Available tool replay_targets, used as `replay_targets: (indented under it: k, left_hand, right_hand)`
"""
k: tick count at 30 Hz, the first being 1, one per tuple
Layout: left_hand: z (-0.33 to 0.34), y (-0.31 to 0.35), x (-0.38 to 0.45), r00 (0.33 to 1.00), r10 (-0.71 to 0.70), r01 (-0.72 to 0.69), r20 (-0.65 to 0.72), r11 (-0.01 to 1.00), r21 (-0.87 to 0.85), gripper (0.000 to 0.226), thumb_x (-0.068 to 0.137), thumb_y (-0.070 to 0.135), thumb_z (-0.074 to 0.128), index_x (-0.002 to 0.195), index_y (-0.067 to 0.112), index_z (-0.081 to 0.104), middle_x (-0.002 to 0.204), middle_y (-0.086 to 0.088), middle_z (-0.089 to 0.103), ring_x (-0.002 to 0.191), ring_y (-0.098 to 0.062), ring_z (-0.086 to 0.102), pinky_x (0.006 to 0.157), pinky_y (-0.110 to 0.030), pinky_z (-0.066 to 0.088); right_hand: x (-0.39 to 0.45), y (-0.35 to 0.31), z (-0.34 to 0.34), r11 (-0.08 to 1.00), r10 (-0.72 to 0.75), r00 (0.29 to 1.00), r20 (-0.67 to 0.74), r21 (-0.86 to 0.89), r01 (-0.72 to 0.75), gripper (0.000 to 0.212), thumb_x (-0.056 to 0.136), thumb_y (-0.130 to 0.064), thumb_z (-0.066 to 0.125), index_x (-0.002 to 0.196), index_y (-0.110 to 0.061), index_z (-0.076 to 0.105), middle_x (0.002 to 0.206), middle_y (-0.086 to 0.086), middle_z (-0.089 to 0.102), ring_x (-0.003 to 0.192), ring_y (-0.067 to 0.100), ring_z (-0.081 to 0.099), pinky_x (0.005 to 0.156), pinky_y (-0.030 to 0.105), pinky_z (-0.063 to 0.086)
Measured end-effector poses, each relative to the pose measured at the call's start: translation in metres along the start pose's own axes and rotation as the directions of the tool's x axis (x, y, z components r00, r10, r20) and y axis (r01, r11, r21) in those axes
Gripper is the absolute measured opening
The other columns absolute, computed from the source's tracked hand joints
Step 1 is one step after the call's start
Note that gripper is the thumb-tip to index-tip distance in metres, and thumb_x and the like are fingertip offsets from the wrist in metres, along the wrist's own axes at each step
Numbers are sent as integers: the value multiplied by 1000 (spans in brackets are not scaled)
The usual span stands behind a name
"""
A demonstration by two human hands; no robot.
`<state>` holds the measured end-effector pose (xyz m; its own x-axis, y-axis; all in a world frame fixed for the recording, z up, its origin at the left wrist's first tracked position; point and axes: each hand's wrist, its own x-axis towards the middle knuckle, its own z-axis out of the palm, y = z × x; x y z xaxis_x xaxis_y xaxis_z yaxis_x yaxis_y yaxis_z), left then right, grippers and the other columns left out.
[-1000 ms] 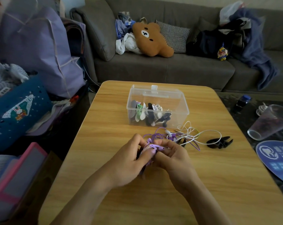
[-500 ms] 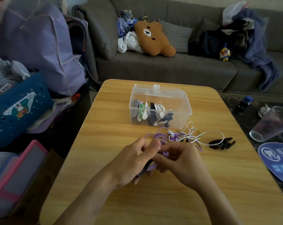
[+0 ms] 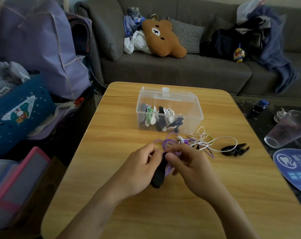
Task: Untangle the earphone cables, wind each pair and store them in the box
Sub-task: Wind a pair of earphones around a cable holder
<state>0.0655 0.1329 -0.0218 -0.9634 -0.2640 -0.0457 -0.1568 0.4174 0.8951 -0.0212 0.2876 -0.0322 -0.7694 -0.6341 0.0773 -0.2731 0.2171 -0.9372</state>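
Observation:
My left hand (image 3: 139, 171) grips a black cable winder (image 3: 158, 176) over the middle of the wooden table (image 3: 111, 135). My right hand (image 3: 191, 167) pinches the purple earphone cable (image 3: 168, 142) against the top of that winder, with purple loops wound on its right side. The cable runs back to a tangle with a white earphone cable (image 3: 206, 140) lying on the table. Behind it stands the clear plastic box (image 3: 189, 107), lid open, holding several wound earphones on winders. A second black winder (image 3: 235, 150) lies to the right of the tangle.
A clear cup (image 3: 289, 130) lies on its side on a dark side surface at the right, near a blue round fan (image 3: 294, 168). Bags and a pink-edged case (image 3: 17, 178) crowd the left. A grey sofa (image 3: 180, 71) with a bear cushion stands behind.
Both hands have drawn nearer to me and a little apart. The black winder now shows below my left fingers, with more purple cable wound on it. The camera tilted slightly.

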Motion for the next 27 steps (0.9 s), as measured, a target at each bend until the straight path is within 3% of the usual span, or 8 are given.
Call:
replay_targets:
  k: [2, 4, 6, 8, 13, 18, 23, 27]
  left_hand:
    - [0, 2, 2, 998, -6, 2, -62, 998, -70, 30, 102, 39, 43, 83, 21, 58, 71, 7, 65, 67, -14, 59, 64, -38, 48]
    - [-3, 4, 4, 997, -6, -3, -83, 993, -116, 39, 100, 45, 40, 91, 13, 59, 80, -5, 70, 75, -26, 67, 68, -47, 53]
    - [-5, 1, 4, 996, 0, -10, -89, 994, -108, 37, 104, 39, 40, 96, 9, 59, 87, -10, 69, 75, -25, 69, 64, -42, 55]
    - [-3, 0, 3, 995, 1, -11, -95, 995, -95, 31, 106, 32, 38, 93, 12, 57, 92, -12, 64, 67, -18, 68, 55, -27, 50]
    - [-2, -2, 3, 996, 57, -60, -61, 997, -52, 30, 105, 36, 36, 98, 17, 59, 94, 0, 61, 82, -13, 64, 72, -31, 51]
    - [-7, 1, 0, 999, 48, -46, 4, 969, -243, 48, 93, 56, 48, 82, 9, 55, 61, -4, 63, 56, -24, 64, 53, -38, 49]
    - [-7, 0, 1, 999, 40, -44, -29, 982, -182, 44, 89, 58, 61, 76, 16, 63, 68, -11, 65, 61, -27, 62, 62, -49, 51]
    - [-5, 5, 2, 995, -16, -14, -101, 957, -290, 35, 85, 51, 70, 83, 16, 65, 68, -7, 69, 56, -27, 66, 53, -43, 52]
  right_hand:
    - [1, 3, 9, 983, -142, 985, -94, -133, 129, 21, 100, -35, 51, 108, -31, 70, 101, -10, 61, 98, 11, 63, 82, 23, 50]
    - [2, 2, 15, 969, -230, 966, -119, -120, 215, 28, 103, -30, 43, 113, -25, 69, 109, -7, 59, 104, 17, 60, 85, 29, 51]
    - [2, 1, 17, 972, -232, 966, -110, -54, 227, 25, 103, -26, 45, 111, -27, 68, 105, -7, 64, 93, 21, 63, 78, 40, 54]
    - [3, 1, 18, 980, -199, 974, -106, 4, 201, 22, 100, -24, 49, 109, -29, 68, 105, -7, 68, 96, 21, 66, 80, 45, 56]
    - [-1, -2, 15, 978, -188, 982, -23, 93, 189, 19, 101, -20, 42, 109, -21, 60, 128, -9, 59, 125, 11, 56, 97, 27, 49]
    - [-1, -5, 14, 979, -191, 981, 21, 81, 188, 25, 103, -19, 46, 122, -17, 61, 111, -6, 68, 110, 19, 64, 90, 24, 49]
    - [-1, -2, 18, 979, -197, 968, -157, 14, 202, 22, 97, -7, 59, 105, -23, 73, 99, -6, 73, 91, 19, 69, 75, 42, 57]
    - [-1, -7, 18, 973, -221, 937, -272, 2, 231, 25, 91, -1, 66, 96, -23, 76, 86, -9, 74, 75, 13, 69, 66, 30, 57]
